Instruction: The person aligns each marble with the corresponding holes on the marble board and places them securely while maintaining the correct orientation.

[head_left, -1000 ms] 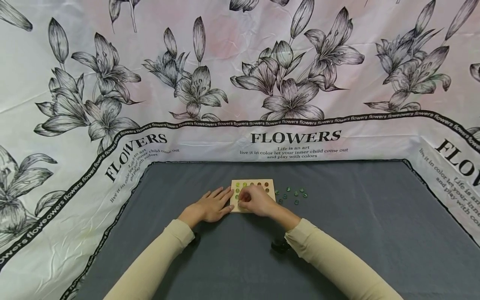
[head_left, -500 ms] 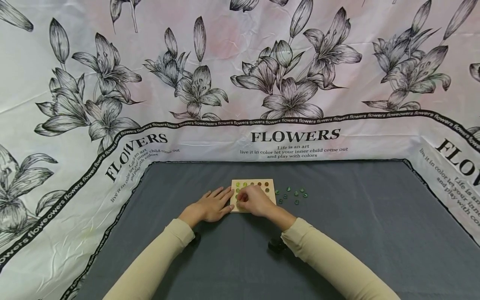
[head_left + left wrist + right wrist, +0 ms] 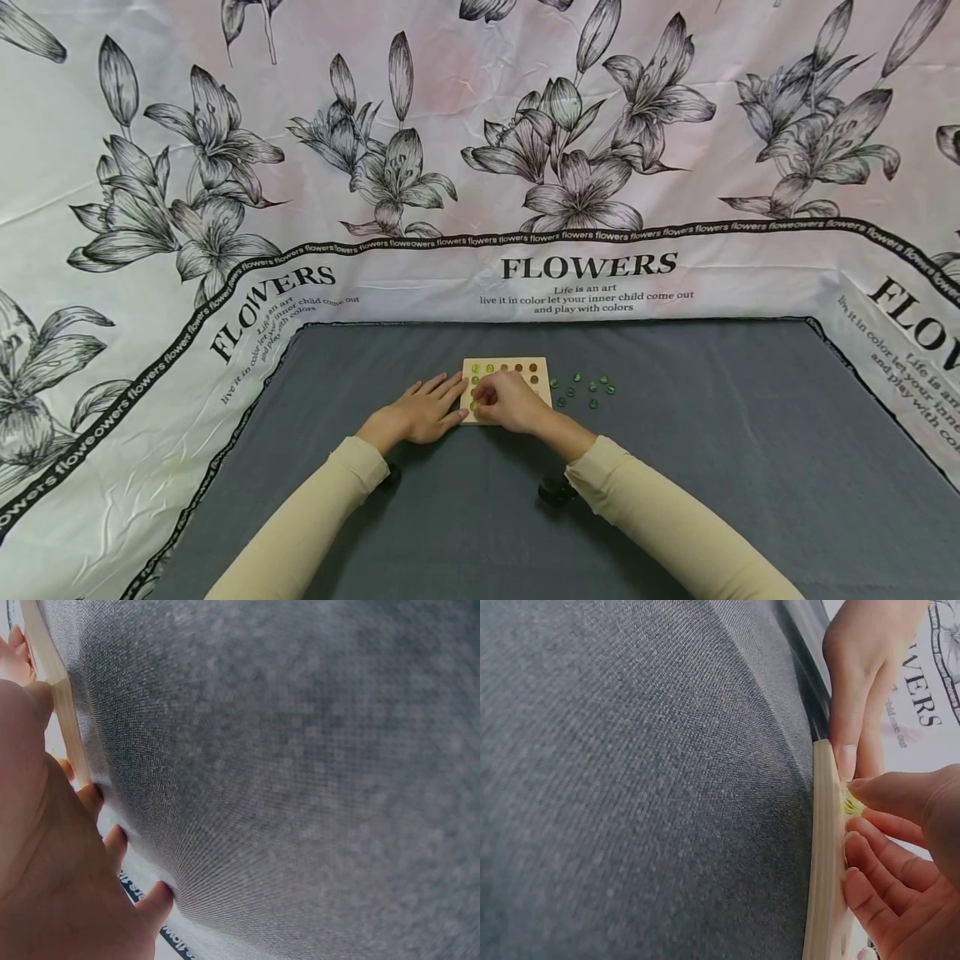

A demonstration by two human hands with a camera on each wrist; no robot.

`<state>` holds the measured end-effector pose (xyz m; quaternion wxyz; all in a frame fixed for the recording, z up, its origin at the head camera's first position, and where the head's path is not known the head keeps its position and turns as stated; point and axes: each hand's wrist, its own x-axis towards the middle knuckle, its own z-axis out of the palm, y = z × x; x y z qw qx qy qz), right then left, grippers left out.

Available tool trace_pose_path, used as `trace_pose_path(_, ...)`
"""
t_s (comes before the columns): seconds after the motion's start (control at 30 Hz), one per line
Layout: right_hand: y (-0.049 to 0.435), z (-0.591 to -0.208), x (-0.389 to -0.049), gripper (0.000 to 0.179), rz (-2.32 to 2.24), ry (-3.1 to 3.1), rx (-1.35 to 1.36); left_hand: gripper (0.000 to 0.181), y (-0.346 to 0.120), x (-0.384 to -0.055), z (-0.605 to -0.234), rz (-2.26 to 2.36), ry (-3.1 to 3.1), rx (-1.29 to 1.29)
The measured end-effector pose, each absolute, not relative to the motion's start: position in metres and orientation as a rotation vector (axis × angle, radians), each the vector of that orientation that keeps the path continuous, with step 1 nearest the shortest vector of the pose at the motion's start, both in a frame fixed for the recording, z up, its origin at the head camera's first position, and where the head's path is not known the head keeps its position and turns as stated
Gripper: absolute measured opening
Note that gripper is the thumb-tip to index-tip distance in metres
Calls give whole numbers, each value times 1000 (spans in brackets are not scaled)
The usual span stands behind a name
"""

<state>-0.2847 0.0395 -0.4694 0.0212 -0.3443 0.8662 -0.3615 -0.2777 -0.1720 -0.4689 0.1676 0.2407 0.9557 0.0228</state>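
A pale wooden board (image 3: 543,390) with rows of round holes lies on the grey cloth; yellow-green marbles fill holes along its left side. My left hand (image 3: 423,411) rests flat with fingers spread, its thumb and fingertips at the board's left edge. Over the front left of the board, my right hand (image 3: 512,402) pinches a yellow-green marble (image 3: 851,804) between thumb and index finger, right at the board's surface. The other right fingers touch the board in the right wrist view. This hand hides the board's middle in the head view.
Several dark green marbles (image 3: 592,387) lie scattered on the grey cloth (image 3: 712,433), just right of the board. Uncovered holes show along the board's back right. A black device (image 3: 557,492) sits below the right wrist. A white flower-printed cloth (image 3: 420,283) surrounds the grey area.
My right hand has shifted very slightly at the board's front left, and a yellow-green marble shows more at its fingertips. The left hand has stayed in place.
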Motion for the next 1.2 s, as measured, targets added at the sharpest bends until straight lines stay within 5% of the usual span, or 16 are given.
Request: trace_pose_path(1.2, 125, -454, -236, 13, -1032, 2870, -1080, 66, -173, -266, -465, 72, 2729, 708)
